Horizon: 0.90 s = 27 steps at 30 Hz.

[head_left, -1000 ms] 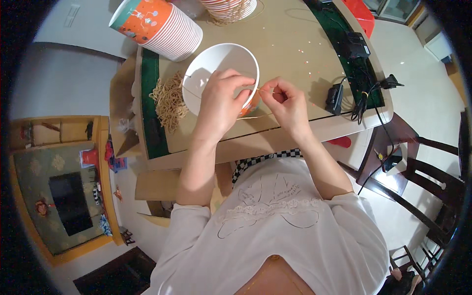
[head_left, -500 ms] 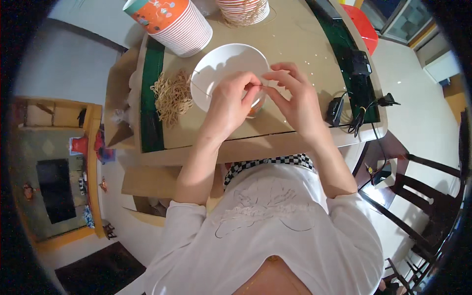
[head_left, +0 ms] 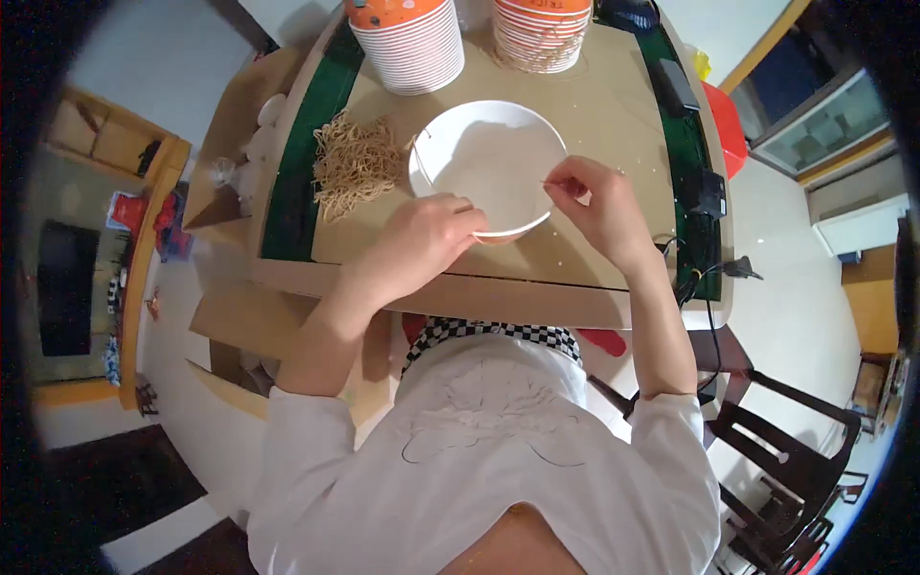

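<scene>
A white paper tub (head_left: 498,158), open side up, stands on the brown tabletop in front of me. My left hand (head_left: 422,240) grips its near-left rim, fingers curled over the edge. At the right rim my right hand (head_left: 602,203) has thumb and forefinger pinched on a thin cord end, barely visible. Another piece of thin tan cord (head_left: 418,153) crosses the tub's left rim. To the left lies a tangled pile of tan cords (head_left: 356,168). Part of the tub's near wall is hidden by my left hand.
Behind the tub stand two stacks of orange-and-white paper tubs, the left stack (head_left: 410,50) and the right stack (head_left: 541,40), the latter with cords around it. A black adapter (head_left: 707,195) and cable lie along the right edge. An open cardboard box (head_left: 218,182) is left of the table.
My hands have moved apart: the left has gone down to the tub's near-left rim, the right to its right side. The whole view has shifted, with the tub appearing farther right.
</scene>
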Tool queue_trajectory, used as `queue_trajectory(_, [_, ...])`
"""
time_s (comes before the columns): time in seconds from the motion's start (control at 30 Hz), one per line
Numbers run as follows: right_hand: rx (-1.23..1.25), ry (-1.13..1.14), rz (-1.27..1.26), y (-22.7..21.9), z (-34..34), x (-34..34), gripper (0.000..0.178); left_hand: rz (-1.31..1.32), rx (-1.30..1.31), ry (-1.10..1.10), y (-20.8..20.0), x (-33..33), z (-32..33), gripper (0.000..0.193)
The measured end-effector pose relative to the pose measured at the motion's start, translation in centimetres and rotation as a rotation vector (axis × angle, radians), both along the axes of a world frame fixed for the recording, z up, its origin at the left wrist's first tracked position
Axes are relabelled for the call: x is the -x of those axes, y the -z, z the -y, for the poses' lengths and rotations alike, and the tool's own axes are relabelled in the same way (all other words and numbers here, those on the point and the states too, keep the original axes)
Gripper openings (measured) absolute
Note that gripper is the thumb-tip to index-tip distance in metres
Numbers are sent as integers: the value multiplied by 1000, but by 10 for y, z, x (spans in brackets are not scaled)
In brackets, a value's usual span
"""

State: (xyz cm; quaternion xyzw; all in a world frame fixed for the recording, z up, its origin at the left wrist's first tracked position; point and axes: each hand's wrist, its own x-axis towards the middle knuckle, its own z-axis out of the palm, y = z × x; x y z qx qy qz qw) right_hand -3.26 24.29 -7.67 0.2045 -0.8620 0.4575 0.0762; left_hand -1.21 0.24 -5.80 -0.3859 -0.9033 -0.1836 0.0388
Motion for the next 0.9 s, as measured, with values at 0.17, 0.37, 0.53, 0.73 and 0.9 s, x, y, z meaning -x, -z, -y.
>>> queue_trajectory(0.17, [-54,-6,35,-7,0,-11,8,432,-370,118,-19,10,12,7])
queue_trajectory(0.37, [-111,-36,28,-7,3,-21,6,-384,-77,-556,-6,43,13,17])
queue_trajectory(0.53, [101,1,89,4,7,-21,5,-23,-299,-36,18,19,-30,40])
queue_trajectory(0.73, [235,30,145,21,6,-22,5,395,-323,-135,38,18,-57,20])
queue_trajectory(0.9, [309,38,138,26,11,-26,3,723,-667,-131,31,17,-49,6])
